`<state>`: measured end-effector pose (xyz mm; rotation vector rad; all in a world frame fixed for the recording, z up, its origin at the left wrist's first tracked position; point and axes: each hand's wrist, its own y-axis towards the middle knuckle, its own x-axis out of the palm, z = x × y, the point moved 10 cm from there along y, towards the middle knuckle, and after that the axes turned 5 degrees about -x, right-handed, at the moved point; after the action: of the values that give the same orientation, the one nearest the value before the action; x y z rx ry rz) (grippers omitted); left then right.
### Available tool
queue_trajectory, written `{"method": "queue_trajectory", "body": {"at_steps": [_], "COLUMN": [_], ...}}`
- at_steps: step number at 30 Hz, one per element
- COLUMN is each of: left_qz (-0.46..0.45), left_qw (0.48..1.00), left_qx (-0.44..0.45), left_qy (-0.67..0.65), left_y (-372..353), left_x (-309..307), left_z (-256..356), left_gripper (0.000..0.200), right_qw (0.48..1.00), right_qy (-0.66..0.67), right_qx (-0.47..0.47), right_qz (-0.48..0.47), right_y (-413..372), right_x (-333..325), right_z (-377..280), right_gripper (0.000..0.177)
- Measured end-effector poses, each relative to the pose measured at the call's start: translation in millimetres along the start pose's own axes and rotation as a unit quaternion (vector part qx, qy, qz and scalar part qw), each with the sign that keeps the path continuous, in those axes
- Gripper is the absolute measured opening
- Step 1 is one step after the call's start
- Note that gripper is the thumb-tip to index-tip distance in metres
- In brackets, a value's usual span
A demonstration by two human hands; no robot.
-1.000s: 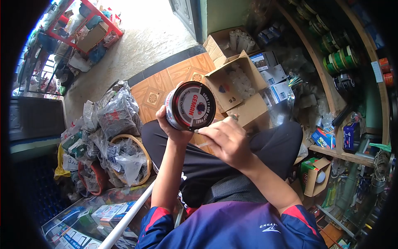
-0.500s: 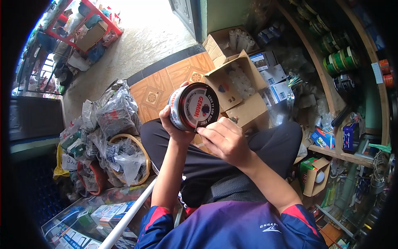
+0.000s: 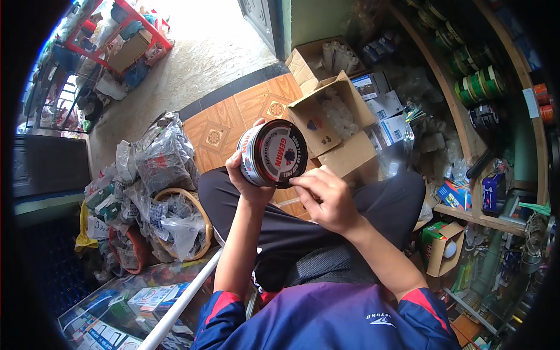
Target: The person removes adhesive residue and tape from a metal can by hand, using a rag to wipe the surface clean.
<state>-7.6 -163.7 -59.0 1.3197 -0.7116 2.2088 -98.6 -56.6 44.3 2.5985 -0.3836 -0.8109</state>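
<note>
holds a round tin (image 3: 272,153) in the left hand (image 3: 249,188), wrapped firmly around its side wall, with the thumb along the left and a fingertip just showing past the far edge. carries the tin above the lap, tilted, with the dark-rimmed, labelled end and its red "geman" lettering turned toward the right hand (image 3: 329,201). brings that right hand in at the lower edge of the labelled end, half curled, with thumb and forefinger tips close together at the rim and seemingly touching it; cannot tell about anything small pinched between them. compared with a second ago, has turned the tin a little, baring more of the pale printed side wall, and has shifted it slightly rightward; has also moved the right fingertips rightward along the rim. keeps the left grip much the same. sits beneath with legs folded in dark trousers (image 3: 385,201), on a wood-patterned tiled floor (image 3: 233,119). has open cardboard boxes (image 3: 350,153) just ahead to the right, a tan-rimmed basket (image 3: 209,227) and grey plastic bags (image 3: 166,154) to the left, green tins (image 3: 479,86) behind a wooden post (image 3: 452,84) further right, and, farthest off, a red rack (image 3: 156,33) beside a pale floor (image 3: 192,52).
</note>
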Motion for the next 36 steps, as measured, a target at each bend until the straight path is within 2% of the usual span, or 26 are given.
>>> {"method": "queue_trajectory", "body": {"at_steps": [2, 3, 4, 6, 10, 12, 15, 18, 23, 25, 28, 34, 36], "left_qz": [-0.022, -0.03, -0.038, -0.031, -0.021, -0.031, -0.024, -0.027, -0.038, -0.048, -0.045, -0.046, -0.046], "left_qw": [1.0, 0.999, 0.999, 0.998, 0.996, 0.996, 0.996, 0.995, 0.992, 0.99, 0.993, 0.99, 0.99], "left_qx": [0.005, 0.009, 0.012, 0.019, 0.029, 0.038, 0.043, 0.046, 0.051, 0.05, 0.041, 0.047, 0.045], "left_qy": [0.007, 0.016, 0.026, 0.054, 0.085, 0.072, 0.081, 0.087, 0.104, 0.123, 0.097, 0.128, 0.122], "left_y": [1.9, 2.4, 2.6, 2.1, 1.3, -0.1, -2.0, -2.1, -2.9, -3.7, -5.2, -4.0, -3.4], "left_x": [4.8, 8.6, 12.7, 16.4, 17.8, 19.4, 20.5, 26.9, 31.1, 31.8, 34.4, 38.1, 36.2], "left_z": [4.5, 6.4, 7.8, 9.7, 10.9, 11.6, 15.1, 18.8, 17.0, 14.7, 13.0, 13.7, 12.2], "left_gripper": [0.088, 0.089, 0.09, 0.091, 0.094, 0.092, 0.093, 0.094, 0.095, 0.095, 0.097, 0.095, 0.095], "right_qw": [0.99, 0.96, 0.924, 0.897, 0.929, 0.98, 0.97, 0.98, 0.937, 0.898, 0.899, 0.845, 0.879], "right_qy": [0.06, 0.145, 0.199, 0.251, 0.208, 0.108, 0.141, 0.123, 0.236, 0.312, 0.283, 0.342, 0.28], "right_qx": [0.13, 0.233, 0.324, 0.362, 0.3, 0.152, 0.194, 0.149, 0.244, 0.297, 0.312, 0.408, 0.383], "right_qz": [0.008, 0.055, 0.053, 0.038, 0.067, 0.072, 0.045, 0.051, 0.087, 0.088, 0.121, 0.051, 0.041], "right_y": [-5.3, -17.0, -28.4, -33.9, -29.4, -9.3, -16.4, -12.3, -29.5, -34.2, -35.9, -49.6, -41.7], "right_x": [-1.6, 5.1, 12.1, 17.4, 14.2, 1.1, 10.0, 3.2, 11.7, 17.5, 10.2, 25.6, 18.1], "right_z": [17.2, 37.6, 53.3, 61.2, 36.7, 7.9, 27.8, 17.0, 43.8, 56.1, 52.4, 64.9, 58.2], "right_gripper": [0.018, 0.017, 0.014, 0.014, 0.009, 0.007, 0.007, 0.007, 0.007, 0.008, 0.008, 0.011, 0.011]}}
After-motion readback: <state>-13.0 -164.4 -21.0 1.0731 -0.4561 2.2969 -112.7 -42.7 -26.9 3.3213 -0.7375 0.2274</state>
